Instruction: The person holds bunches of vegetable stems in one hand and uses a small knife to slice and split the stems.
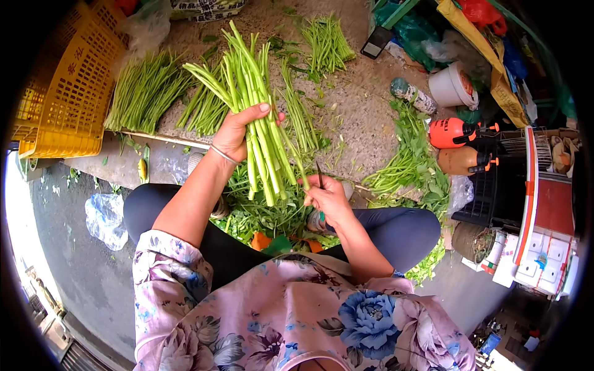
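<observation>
My left hand [238,133] is wrapped around a thick bundle of long green vegetable stalks [263,157], held up in front of me at a slight tilt. Close to the lower ends of this bundle, my right hand [329,199] is closed on a small knife [319,175]; its dark, narrow blade sticks up between the fingers and the handle is hidden. The right fingertips also touch the end of one stalk at the bundle's right side. Below both hands, between my legs, lies a heap of loose leaves [247,219].
Trimmed stalk piles [148,93] lie on the concrete ledge, with another pile [328,46] farther back. A yellow crate [74,80] stands left. At right are leafy greens [408,154], a white bucket [451,86], and orange [451,133] and brown [458,159] spray bottles.
</observation>
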### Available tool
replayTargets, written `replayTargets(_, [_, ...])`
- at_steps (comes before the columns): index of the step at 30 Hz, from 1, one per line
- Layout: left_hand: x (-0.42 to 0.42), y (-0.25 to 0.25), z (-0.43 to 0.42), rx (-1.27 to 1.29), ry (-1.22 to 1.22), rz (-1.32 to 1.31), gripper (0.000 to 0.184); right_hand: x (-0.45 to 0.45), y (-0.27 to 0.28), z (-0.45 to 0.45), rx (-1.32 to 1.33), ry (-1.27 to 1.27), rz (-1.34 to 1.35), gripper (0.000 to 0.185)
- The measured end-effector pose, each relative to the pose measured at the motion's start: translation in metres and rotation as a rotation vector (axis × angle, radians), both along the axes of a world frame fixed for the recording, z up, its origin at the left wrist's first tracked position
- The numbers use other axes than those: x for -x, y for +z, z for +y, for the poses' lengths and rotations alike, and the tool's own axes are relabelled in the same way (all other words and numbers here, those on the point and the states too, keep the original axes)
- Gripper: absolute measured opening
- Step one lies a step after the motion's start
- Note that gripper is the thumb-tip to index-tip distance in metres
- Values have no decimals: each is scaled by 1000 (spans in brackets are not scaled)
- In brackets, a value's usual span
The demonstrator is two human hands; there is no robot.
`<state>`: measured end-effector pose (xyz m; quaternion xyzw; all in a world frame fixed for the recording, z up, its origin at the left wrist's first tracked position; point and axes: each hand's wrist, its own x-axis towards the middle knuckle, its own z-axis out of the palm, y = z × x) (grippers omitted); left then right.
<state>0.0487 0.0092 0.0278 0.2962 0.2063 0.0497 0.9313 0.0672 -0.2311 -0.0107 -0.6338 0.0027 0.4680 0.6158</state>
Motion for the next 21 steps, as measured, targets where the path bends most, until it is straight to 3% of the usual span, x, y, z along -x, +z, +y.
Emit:
replayTargets(5, [2,2,1,9,-73,-32,25,3,8,-10,366,213,-243,51])
replayTargets(7, [8,4,-3,66,-136,-9,25,-8,3,-1,178,-25,-391,50])
replayTargets(11, [14,2,-6,133,-282,-70,26,-30,53,27,-142,-17,-257,45])
replayTargets(14, [15,3,-9,109,-297,-127,27,-28,75,51,-331,34,-385,45])
replayTargets(21, [17,4,-9,54,-235,-76,25,-32,72,69,-245,64,-496,37])
